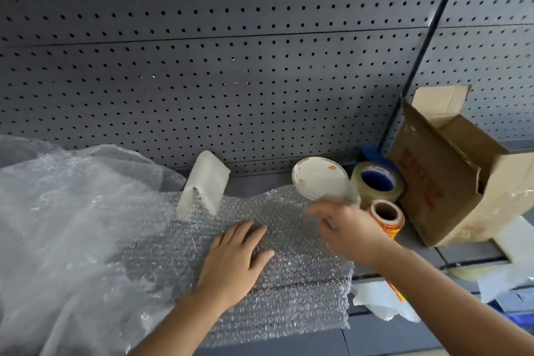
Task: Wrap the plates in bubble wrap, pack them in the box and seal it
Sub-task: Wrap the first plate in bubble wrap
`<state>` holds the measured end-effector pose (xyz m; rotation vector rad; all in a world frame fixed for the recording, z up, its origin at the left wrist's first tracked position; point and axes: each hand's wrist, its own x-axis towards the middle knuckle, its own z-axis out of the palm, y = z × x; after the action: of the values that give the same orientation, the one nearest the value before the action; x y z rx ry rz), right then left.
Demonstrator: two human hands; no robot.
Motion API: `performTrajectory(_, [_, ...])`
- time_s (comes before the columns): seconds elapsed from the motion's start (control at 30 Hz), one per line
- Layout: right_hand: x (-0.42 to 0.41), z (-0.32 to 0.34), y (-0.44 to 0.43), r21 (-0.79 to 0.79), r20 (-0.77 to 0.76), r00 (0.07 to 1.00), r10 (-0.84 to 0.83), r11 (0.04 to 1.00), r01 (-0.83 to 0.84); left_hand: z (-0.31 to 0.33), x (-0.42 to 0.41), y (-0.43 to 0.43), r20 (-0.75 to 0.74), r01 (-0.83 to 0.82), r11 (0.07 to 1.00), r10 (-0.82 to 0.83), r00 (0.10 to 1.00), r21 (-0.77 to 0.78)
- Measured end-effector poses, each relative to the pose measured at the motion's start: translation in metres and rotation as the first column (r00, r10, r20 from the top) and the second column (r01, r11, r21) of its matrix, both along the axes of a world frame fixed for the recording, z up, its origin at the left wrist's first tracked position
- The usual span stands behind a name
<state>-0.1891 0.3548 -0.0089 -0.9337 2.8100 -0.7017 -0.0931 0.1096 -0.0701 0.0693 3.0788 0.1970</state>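
Here, the left hand [234, 260] lies flat on the bubble wrap [289, 292], palm down, fingers straight and a little spread, pressing the sheet onto the grey shelf [416, 240]. The right hand [346, 228] hovers over the far right part of the same sheet, just near the lower rim of the plate [319, 178]. It is smeared by motion, so I cannot tell whether its fingers are apart, curled or touching the plate.

The plate is white with a few orange marks. It stands tilted on its edge at the far side of the bubble wrap, its face turned toward the camera and its bottom edge hidden by the right hand.

Just right of the plate sits a roll of clear tape [378, 182] with a blue core, and nearer, touching it, a smaller orange roll [387, 217]. Farther right stands the open cardboard box [450, 176], tilted, flaps up, red print on its side.

Left of the plate a pale wrapped block [203, 186] rests on the far edge of the bubble wrap. A cloudy plastic sheet [57, 211] is heaped at the left. A grey pegboard [231, 66] rises behind everything, and crumpled white paper [381, 300] lies near right.
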Motion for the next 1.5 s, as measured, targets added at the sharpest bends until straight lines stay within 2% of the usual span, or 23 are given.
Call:
performTrajectory(0.07, [-0.022, 0.019, -0.011, -0.160, -0.118, 0.982, -0.148, 0.979, 0.128, -0.004, 0.000, -0.006, -0.014, -0.011, 1.000, 0.011, 1.000, -0.001])
performTrajectory(0.13, [-0.058, 0.028, -0.020, -0.174, -0.199, 0.947, -0.252, 0.960, 0.219, -0.007, 0.000, -0.012, -0.022, -0.008, 1.000, 0.008, 1.000, 0.003])
performTrajectory(0.23, [-0.107, 0.030, -0.026, -0.025, -0.292, 0.893, -0.342, 0.936, 0.350, -0.011, 0.000, -0.021, -0.020, -0.006, 1.000, 0.006, 1.000, 0.004])
performTrajectory(0.3, [-0.127, 0.026, -0.028, 0.166, -0.261, 0.896, -0.360, 0.897, 0.409, -0.013, 0.002, -0.025, -0.043, -0.016, 1.000, 0.017, 0.999, 0.018])
performTrajectory(0.37, [-0.136, 0.020, -0.032, 0.391, -0.200, 0.919, -0.339, 0.832, 0.393, -0.015, 0.004, -0.028, -0.034, -0.017, 0.999, 0.018, 0.999, 0.038])
performTrajectory(0.43, [-0.142, 0.016, -0.033, 0.494, -0.171, 0.923, -0.344, 0.781, 0.382, -0.016, 0.004, -0.030, -0.047, -0.020, 0.998, 0.022, 0.999, 0.059])
performTrajectory(0.63, [-0.154, 0.014, -0.038, 0.573, -0.164, 0.905, -0.392, 0.709, 0.410, -0.019, 0.006, -0.031, -0.056, -0.022, 0.998, 0.026, 0.998, 0.065])
performTrajectory(0.9, [-0.167, 0.009, -0.034, 0.556, -0.196, 0.897, -0.396, 0.709, 0.434, -0.022, 0.004, -0.032, -0.062, -0.030, 0.999, 0.033, 0.998, 0.034])
performTrajectory(1.03, [-0.176, 0.012, -0.028, 0.499, -0.135, 0.888, -0.440, 0.744, 0.444, -0.022, 0.003, -0.031, -0.071, -0.025, 0.999, 0.026, 0.997, 0.023])
performTrajectory(1.27, [-0.180, 0.037, -0.022, 0.282, -0.092, 0.894, -0.439, 0.849, 0.446, -0.025, 0.003, -0.033, -0.072, -0.023, 0.999, 0.025, 0.997, 0.030])
performTrajectory(1.33, [-0.166, 0.048, -0.020, 0.168, -0.151, 0.883, -0.443, 0.869, 0.465, -0.025, 0.003, -0.032, -0.070, -0.023, 0.999, 0.025, 0.997, 0.030])
performTrajectory(1.43, [-0.138, 0.059, -0.014, -0.064, -0.390, 0.803, -0.452, 0.883, 0.465, -0.024, 0.004, -0.032, -0.070, -0.023, 0.999, 0.026, 0.997, 0.039])
performTrajectory(1.5, [-0.123, 0.068, -0.009, -0.241, -0.399, 0.772, -0.496, 0.868, 0.433, -0.023, 0.004, -0.032, -0.073, -0.024, 0.999, 0.027, 0.997, 0.038])
